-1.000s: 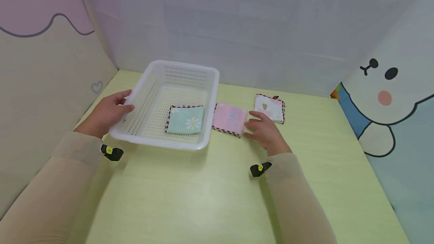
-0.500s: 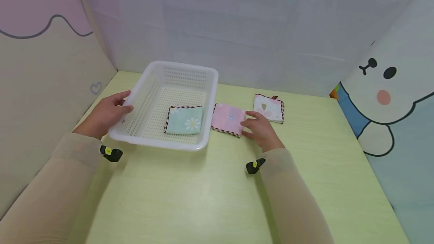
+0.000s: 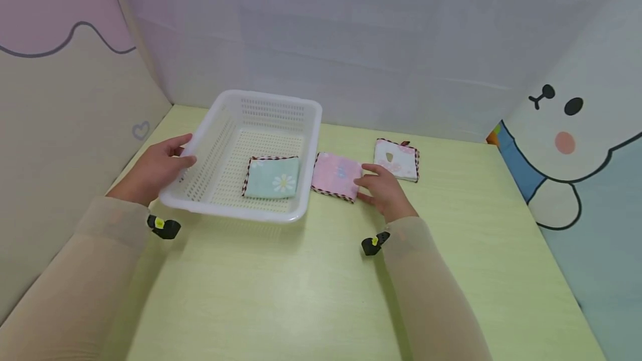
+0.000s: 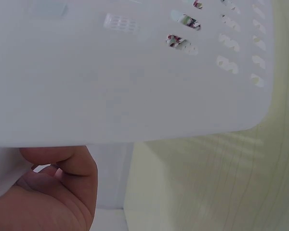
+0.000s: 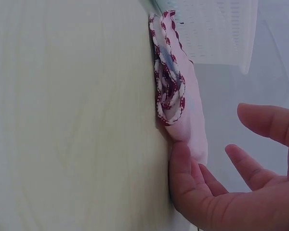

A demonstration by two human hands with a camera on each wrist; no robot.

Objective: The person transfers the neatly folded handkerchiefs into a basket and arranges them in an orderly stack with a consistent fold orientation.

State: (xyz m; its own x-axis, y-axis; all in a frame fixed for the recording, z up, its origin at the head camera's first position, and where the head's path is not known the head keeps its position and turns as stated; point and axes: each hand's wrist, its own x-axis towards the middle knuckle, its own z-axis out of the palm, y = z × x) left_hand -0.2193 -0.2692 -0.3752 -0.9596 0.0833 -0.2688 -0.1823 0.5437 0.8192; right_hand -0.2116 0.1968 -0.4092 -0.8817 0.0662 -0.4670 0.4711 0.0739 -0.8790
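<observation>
My left hand [image 3: 152,169] grips the left rim of a white plastic basket [image 3: 236,213], the thumb over the edge and the fingers curled at its outer side. A folded green towel [image 3: 271,178] with a daisy lies inside. Right of the basket, a folded pink towel [image 3: 336,176] with checked trim lies on the table. My right hand [image 3: 385,191] is at the pink towel's right side. In the right wrist view, one fingertip [image 5: 180,159] touches the towel's folded edge close to the tabletop, while other fingers stay spread apart from it.
A folded white towel [image 3: 396,159] with checked trim lies behind my right hand. The pale yellow-green table [image 3: 281,294] meets a white back wall [image 3: 341,43]. Printed side panels [image 3: 582,183] stand at both ends.
My right hand has moved slightly left, up to the pink towel's right edge. My left hand keeps its hold on the basket, and the towels lie as before.
</observation>
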